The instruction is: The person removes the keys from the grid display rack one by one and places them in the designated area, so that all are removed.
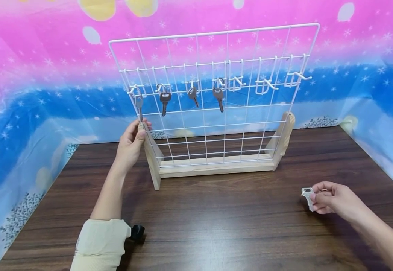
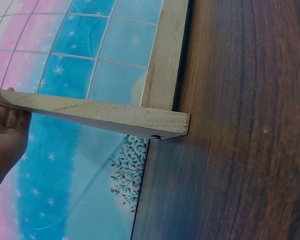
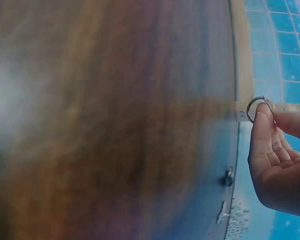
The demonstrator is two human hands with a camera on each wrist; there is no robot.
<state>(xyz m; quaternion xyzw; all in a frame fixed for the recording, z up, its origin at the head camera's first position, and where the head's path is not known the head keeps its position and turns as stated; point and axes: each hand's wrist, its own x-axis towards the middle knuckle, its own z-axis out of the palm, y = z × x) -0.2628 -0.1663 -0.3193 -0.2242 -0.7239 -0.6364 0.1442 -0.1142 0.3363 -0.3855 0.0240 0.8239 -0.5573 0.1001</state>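
My right hand [image 1: 335,201] pinches a silver key [image 1: 307,197] above the table on the right. In the right wrist view its metal ring [image 3: 251,112] shows by the fingertips, while the key's blade cannot be made out. With thumb and fingers my left hand [image 1: 132,141] grips the top of the left wooden upright [image 1: 150,162] of a stand. The stand bears a white wire grid [image 1: 204,130] with several hooks along its upper part. Keys hang from the left and middle hooks, among them a dark-headed key [image 1: 164,101]; hooks on the right, such as one hook [image 1: 265,86], carry none.
The stand's wooden base [image 1: 216,171] rests on a dark wood table [image 1: 216,218]. Behind it hangs a pink and blue cloth [image 1: 64,101]. In the right wrist view, small metallic things [image 3: 228,176] lie near the table edge, too small to identify.
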